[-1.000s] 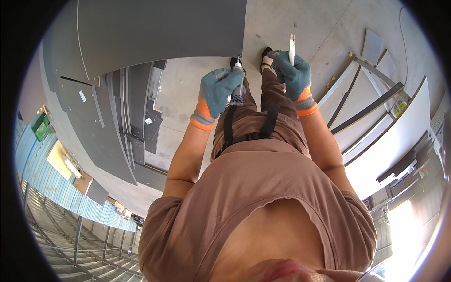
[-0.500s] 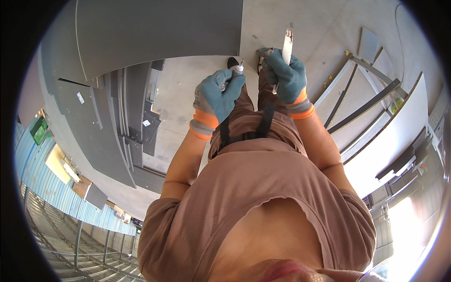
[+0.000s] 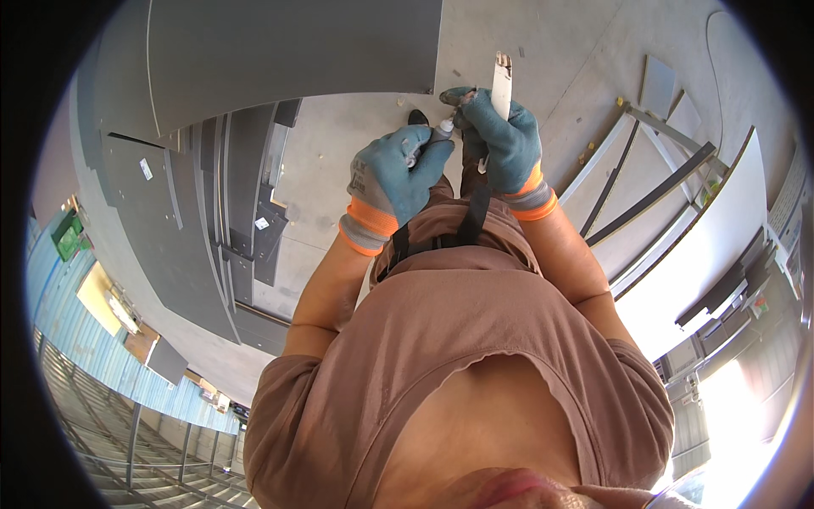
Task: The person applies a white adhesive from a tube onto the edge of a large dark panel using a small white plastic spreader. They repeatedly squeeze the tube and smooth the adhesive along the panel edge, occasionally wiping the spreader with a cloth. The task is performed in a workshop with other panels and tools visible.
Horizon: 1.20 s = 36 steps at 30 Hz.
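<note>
My left hand [image 3: 392, 174], in a teal and grey work glove with an orange cuff, is closed round a small grey tube [image 3: 442, 133] with a white nozzle. The nozzle points up and toward my right hand. My right hand [image 3: 502, 144], gloved alike, is closed round a long flat white stick [image 3: 502, 85] with a worn, brown-stained end standing up out of the fist. Its thumb and fingertips are close beside the nozzle; whether they touch it I cannot tell. Both hands are in front of my waist, above the floor.
A large dark grey panel [image 3: 297, 51] lies just beyond my left hand. Several dark panels [image 3: 170, 229] are stacked at the left. On the right stand a metal frame [image 3: 653, 170] and a white curved-looking board [image 3: 695, 263]. Concrete floor [image 3: 326, 161] shows between them.
My right hand has moved left, with the white stick, up to the tube's nozzle. My left hand has shifted slightly right, and the tube has tilted a little toward the right hand.
</note>
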Each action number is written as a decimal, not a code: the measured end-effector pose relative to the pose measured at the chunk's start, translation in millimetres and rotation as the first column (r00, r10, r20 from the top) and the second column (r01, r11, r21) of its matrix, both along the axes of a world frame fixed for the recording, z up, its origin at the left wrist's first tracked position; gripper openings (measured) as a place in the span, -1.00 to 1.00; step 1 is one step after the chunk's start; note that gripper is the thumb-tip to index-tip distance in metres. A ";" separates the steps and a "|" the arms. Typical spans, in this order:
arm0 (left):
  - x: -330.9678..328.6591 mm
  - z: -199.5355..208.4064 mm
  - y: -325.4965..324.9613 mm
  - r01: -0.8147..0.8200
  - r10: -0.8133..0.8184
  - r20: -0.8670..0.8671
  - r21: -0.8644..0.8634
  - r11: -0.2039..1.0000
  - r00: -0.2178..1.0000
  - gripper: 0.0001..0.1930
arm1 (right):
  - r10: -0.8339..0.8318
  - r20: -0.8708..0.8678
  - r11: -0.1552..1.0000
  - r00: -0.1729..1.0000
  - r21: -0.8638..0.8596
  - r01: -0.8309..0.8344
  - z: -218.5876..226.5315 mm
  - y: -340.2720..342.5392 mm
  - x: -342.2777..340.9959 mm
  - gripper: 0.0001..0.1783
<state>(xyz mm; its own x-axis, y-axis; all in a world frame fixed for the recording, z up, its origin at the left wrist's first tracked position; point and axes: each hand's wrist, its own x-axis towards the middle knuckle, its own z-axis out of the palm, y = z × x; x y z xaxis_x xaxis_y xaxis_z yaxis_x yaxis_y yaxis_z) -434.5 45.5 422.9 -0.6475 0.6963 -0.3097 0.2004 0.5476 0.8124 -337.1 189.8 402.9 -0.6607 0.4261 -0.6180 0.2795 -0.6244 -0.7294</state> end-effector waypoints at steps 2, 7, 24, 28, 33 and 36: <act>0.9 5.6 0.0 -0.001 0.001 -0.002 0.008 1.000 1.000 -0.80 | -0.017 0.021 0.999 1.000 -0.036 0.017 2.5 -2.9 -0.7 -0.62; 1.6 3.0 -8.0 0.045 -0.043 -0.060 0.027 0.999 0.997 -0.83 | -0.014 0.022 0.999 1.000 -0.036 0.015 3.7 -8.9 1.9 -0.65; 3.9 0.7 -25.2 0.074 -0.072 -0.067 0.025 0.997 0.995 -0.84 | 0.171 -0.017 0.915 0.985 0.373 -0.152 -4.0 -21.9 11.6 -0.83; 2.1 5.0 -32.0 0.115 -0.114 -0.054 0.014 0.993 0.992 -0.82 | 0.336 -0.098 0.547 0.937 0.830 -0.109 -19.4 -19.3 15.2 -0.79; -0.2 7.1 -40.7 0.175 -0.172 -0.106 0.027 0.984 0.979 -0.82 | 0.439 -0.096 0.301 0.893 0.953 -0.046 -29.2 -26.2 20.5 -0.75; -3.9 7.8 -46.6 0.232 -0.228 -0.141 0.014 0.973 0.964 -0.82 | 0.425 -0.069 0.369 0.903 0.924 -0.103 -23.9 -36.3 22.5 -0.74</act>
